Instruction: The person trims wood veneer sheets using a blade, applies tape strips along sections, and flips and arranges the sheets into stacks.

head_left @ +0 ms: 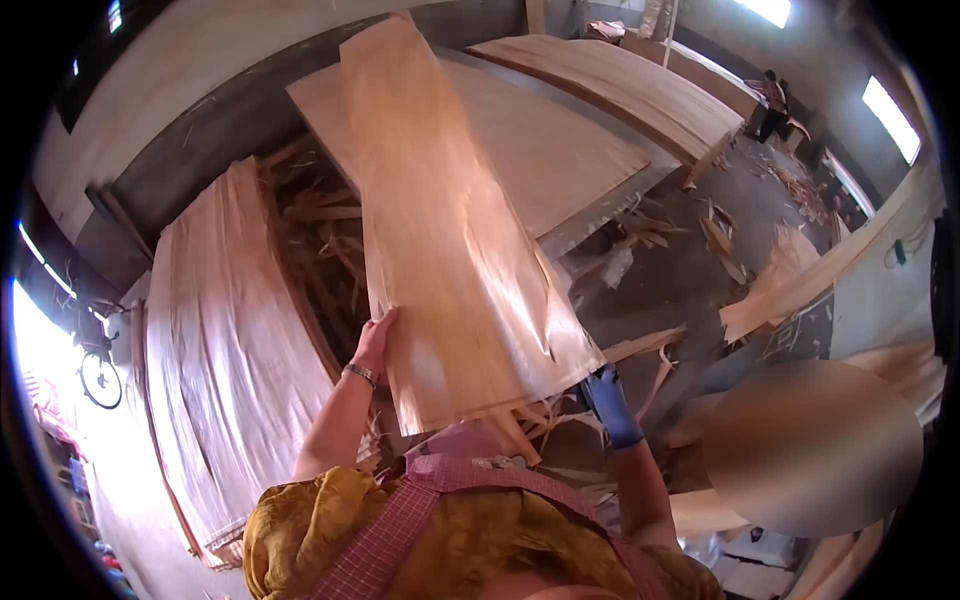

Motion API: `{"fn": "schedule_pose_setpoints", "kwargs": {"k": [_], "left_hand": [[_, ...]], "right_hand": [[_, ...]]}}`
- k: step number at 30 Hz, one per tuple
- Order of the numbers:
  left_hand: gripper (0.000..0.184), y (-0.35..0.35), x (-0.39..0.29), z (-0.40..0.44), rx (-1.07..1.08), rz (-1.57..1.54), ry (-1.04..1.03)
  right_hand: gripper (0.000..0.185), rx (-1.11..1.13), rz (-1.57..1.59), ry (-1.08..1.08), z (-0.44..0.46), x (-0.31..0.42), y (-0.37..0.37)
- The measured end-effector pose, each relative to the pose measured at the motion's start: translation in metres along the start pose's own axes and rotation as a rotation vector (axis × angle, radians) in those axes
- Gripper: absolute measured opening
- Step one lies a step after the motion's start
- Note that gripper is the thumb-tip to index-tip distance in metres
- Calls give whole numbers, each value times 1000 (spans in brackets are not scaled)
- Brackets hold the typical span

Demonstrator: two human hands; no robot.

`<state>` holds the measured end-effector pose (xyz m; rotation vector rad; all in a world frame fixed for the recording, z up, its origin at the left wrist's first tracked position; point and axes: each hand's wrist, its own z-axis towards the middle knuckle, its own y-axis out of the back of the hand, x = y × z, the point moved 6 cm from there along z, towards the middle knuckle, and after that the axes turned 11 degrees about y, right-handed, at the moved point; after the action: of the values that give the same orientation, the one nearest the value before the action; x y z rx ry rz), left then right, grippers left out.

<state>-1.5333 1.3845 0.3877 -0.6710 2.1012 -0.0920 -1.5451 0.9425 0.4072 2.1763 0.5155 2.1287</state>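
Note:
A long, thin wood veneer sheet (pixel 440 230) stretches away from my body, its near end held between my two hands. My left hand (pixel 374 342), bare and with a band on the wrist, grips the sheet's left edge with the fingers wrapped round it. On the near right corner, my right hand (pixel 605 398) in a blue and dark glove is closed; the sheet covers part of its fingers. Beneath the far part of the sheet lies a broad, pale stack of veneer (pixel 560 150).
To the left is a tall veneer stack (pixel 215 350); another veneer stack (pixel 620 85) lies far right. Broken veneer scraps (pixel 640 240) litter the floor. A person (pixel 770 105) is at the far right. A bicycle (pixel 100 375) stands at left. A blurred oval hides part of the right side.

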Motion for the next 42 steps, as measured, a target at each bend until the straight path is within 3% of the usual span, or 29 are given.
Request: {"fn": "schedule_pose_setpoints", "kwargs": {"k": [2,5,7,11,12,14,17,25,29,35,38,42], "left_hand": [[29,-51,-12,33,6,-12,15],[28,-94,-28,86,20,-31,5],[28,-139,-38,127,-16,-74,-36],[29,-228,-56,271,65,-118,-117],[28,-254,-69,308,42,-143,-139],[28,-292,-90,344,-46,-158,-143],[27,-337,-133,436,66,-187,-96],[30,-430,-251,518,-160,-124,-212],[29,-487,-249,545,-170,-179,-241],[25,-582,-191,616,-317,-73,-99],[24,-647,-157,628,-353,-156,-33],[21,-684,-147,634,-403,-139,24]], "right_hand": [[12,41,-275,369,61,-61,43],[13,-35,-64,159,112,-27,78],[12,-38,36,-92,159,-22,112],[22,-128,-59,67,307,-10,185],[21,-82,22,-52,342,-11,197],[22,-49,9,-16,420,-16,214],[26,-30,17,59,540,-40,235],[21,119,-6,-20,738,-30,264],[22,153,-31,-40,816,-58,316],[22,135,-153,-17,901,-119,449],[26,191,-473,276,950,-208,511],[26,128,-719,600,969,-198,543]]}}
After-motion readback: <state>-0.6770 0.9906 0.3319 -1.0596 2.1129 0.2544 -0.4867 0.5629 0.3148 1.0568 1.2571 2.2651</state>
